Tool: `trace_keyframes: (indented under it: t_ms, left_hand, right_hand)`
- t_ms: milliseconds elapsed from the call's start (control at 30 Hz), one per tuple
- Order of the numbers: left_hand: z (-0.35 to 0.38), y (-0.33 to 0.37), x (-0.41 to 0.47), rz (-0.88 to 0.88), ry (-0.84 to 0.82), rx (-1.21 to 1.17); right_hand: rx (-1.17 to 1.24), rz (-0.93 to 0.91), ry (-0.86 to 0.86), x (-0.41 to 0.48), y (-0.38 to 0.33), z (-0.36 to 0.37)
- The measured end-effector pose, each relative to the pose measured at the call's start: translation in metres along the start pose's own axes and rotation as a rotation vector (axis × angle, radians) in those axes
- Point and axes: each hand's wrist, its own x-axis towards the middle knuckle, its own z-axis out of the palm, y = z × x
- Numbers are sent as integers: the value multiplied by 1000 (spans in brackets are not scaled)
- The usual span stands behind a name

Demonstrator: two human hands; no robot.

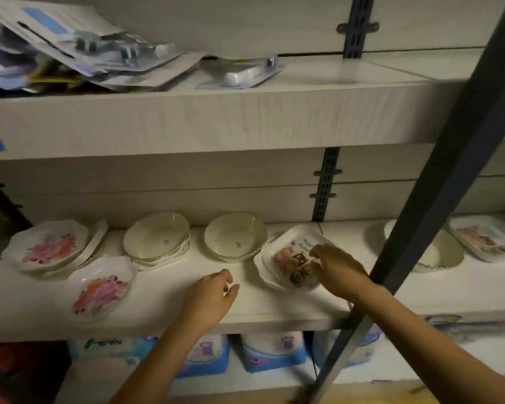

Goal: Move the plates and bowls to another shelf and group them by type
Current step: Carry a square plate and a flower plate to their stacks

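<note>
— So, how are the hands sitting right now?
— Nearest us, the left hand (213,293) is hovering over the bare front of the middle shelf (274,314), fingers loosely curled and holding nothing. The right hand (337,266) is reaching onto the cartoon-print square plates (285,258). Its fingertips are lying on the top one, but I cannot tell whether it is gripping or only touching.
— And how is the grouping coming along?
— Mostly getting there, I'd judge. A single floral plate (102,287) is lying at the front left, just before the floral plate stack (47,246). Further back, the left bowl stack (158,236) and the right bowl stack (235,236) are sitting side by side.
— What is remaining?
— Past the dark post (449,182), a lone cream bowl (439,253) and another cartoon plate (487,240) are sitting apart from their kinds. Those are probably waiting to be joined up. Farthest off, the upper shelf (245,118) is holding only blister packs (99,51).
</note>
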Motion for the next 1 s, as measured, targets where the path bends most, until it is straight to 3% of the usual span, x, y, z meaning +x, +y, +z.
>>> trace_keyframes:
  t_ms: [133,233,367,733,833,1000]
  left_hand:
    - [4,0,15,66,-54,-12]
    - [4,-5,23,78,-105,-30]
    - [4,-15,33,77,-118,-23]
    - [18,-25,39,31,-136,-89]
    - [25,-25,43,-26,-195,-189]
    - [33,-8,61,-269,-360,-656]
  right_hand:
    - [-124,174,149,28,-1,7]
    - [-191,276,62,49,-1,8]
    - [-41,439,-4,67,6,5]
    - [-14,504,-16,73,5,3]
    - [101,527,-23,69,1,-6]
    - [546,545,32,50,-2,-13]
